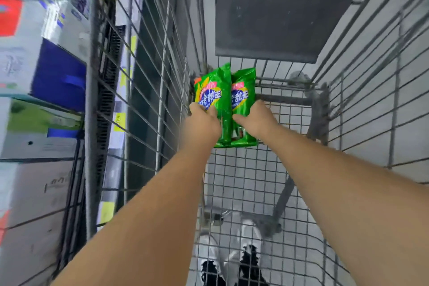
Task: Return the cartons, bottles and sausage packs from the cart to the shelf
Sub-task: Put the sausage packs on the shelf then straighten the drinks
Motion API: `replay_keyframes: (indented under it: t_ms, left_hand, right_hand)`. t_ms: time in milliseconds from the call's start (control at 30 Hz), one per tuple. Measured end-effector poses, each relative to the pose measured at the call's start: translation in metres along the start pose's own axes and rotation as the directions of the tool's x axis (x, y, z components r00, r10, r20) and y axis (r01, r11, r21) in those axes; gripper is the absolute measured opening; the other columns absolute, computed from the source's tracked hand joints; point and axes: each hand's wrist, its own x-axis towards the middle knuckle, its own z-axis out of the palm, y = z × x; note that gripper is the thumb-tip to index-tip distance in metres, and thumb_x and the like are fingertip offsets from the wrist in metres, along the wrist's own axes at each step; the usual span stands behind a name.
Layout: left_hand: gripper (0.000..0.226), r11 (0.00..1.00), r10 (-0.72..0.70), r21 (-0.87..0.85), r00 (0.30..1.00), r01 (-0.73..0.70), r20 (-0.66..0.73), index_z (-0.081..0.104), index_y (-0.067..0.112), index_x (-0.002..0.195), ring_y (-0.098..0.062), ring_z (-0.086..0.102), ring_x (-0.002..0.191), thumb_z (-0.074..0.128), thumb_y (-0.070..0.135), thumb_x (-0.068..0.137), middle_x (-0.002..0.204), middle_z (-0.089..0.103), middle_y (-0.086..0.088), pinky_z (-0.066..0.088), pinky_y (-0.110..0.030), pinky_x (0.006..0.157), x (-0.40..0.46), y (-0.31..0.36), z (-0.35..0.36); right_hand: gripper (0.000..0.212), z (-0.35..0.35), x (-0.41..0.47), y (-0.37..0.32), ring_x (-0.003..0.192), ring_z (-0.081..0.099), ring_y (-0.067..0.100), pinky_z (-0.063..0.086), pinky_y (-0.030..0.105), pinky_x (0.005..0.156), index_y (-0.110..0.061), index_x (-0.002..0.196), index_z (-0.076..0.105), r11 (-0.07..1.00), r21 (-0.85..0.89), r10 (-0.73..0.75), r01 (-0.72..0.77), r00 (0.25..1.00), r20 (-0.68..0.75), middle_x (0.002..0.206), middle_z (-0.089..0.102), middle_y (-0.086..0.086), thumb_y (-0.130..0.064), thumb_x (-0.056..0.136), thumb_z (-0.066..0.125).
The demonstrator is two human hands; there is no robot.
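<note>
Two green sausage packs, side by side at the cart floor's far edge, lengthwise away: left hand and right hand are gripping one each.

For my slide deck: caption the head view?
Both hands, left and right, grip two green sausage packs inside the wire cart.

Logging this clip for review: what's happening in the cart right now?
A person reaches both arms into a wire cart. The left hand grips one green sausage pack and the right hand grips the other sausage pack beside it. Nothing else shows in the cart. Boxes sit on the shelf to the left.
</note>
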Motion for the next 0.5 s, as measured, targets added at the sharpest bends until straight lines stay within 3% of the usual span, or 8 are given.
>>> replay_keyframes:
  t_ms: [100,233,333,500]
  left_hand:
    - [0.038,0.998,0.003,0.066,1.0,-0.004,0.012,0.044,0.016,0.119,-0.039,0.055,0.115,0.056,0.042,0.094,0.122,0.06,-0.018,0.045,-0.043,0.093,0.001,-0.001,-0.001]
    - [0.076,0.998,-0.056,0.021,0.996,0.054,0.074,0.035,0.01,0.126,-0.04,0.056,0.117,0.079,0.048,0.076,0.129,0.056,-0.018,0.049,-0.051,0.097,-0.004,0.0,0.005]
    - [0.091,0.998,-0.062,0.025,0.989,0.059,0.133,0.034,0.005,0.132,-0.039,0.056,0.12,0.082,0.051,0.071,0.13,0.058,-0.018,0.048,-0.05,0.099,-0.011,0.006,0.018]
    - [0.092,0.999,-0.052,-0.005,0.983,0.054,0.175,0.054,0.002,0.12,-0.034,0.064,0.108,0.08,0.064,0.058,0.113,0.065,-0.016,0.057,-0.046,0.087,-0.012,0.009,0.03]
  right_hand:
    - [0.039,0.001,0.003,0.006,0.087,0.064,0.023,0.037,0.022,0.067,-0.003,0.108,0.063,1.0,-0.006,-0.012,0.012,1.0,0.013,0.098,0.068,0.011,-0.019,0.076,0.079]
    - [0.04,-0.023,-0.004,0.023,0.09,0.068,0.023,0.048,0.025,0.074,-0.009,0.101,0.071,0.994,-0.003,0.111,-0.111,0.992,0.058,0.097,0.071,0.009,-0.02,0.066,0.084]
    - [0.044,-0.036,-0.008,0.042,0.087,0.07,0.025,0.058,0.036,0.083,-0.009,0.094,0.072,0.975,0.072,0.205,-0.209,0.977,0.054,0.094,0.073,0.01,-0.022,0.054,0.086]
    - [0.034,-0.034,-0.01,0.057,0.088,0.07,0.029,0.057,0.043,0.085,-0.006,0.094,0.072,0.966,0.146,0.212,-0.213,0.977,0.027,0.093,0.073,0.013,-0.021,0.066,0.082]
